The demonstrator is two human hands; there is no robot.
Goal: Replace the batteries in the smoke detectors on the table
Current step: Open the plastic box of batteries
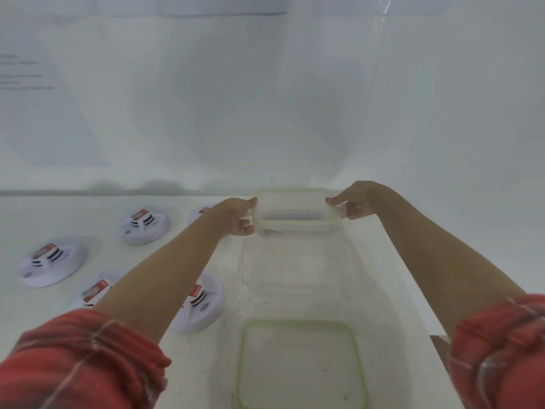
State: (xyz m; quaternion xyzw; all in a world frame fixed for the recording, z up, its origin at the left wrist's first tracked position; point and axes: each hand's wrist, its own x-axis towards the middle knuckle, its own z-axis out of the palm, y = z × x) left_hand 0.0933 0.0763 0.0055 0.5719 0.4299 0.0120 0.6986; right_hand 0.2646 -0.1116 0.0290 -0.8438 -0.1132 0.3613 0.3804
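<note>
Both hands are clamped on a clear plastic box (292, 212), left hand (239, 217) gripping one end, right hand (352, 202) the other. A lid (300, 364) lies nearer the person. The smoke detectors (145, 222) sit off to the left of the left hand on the white table (88, 208).

Your white table (383, 261) ran back to a pale wall, its right edge slanting toward the near right corner. Five smoke detectors lay on its left half: one (52, 261) nearest the left edge, one (145, 224) behind it toward the far edge, a third (203, 212) and a fourth (91, 293) partly hidden by your left arm, the fifth (200, 305) nearest the centre. A clear lidded container (292, 214) sat by the far edge, your hands at its ends. A green-rimmed lid (300, 364) lay at the near edge.
</note>
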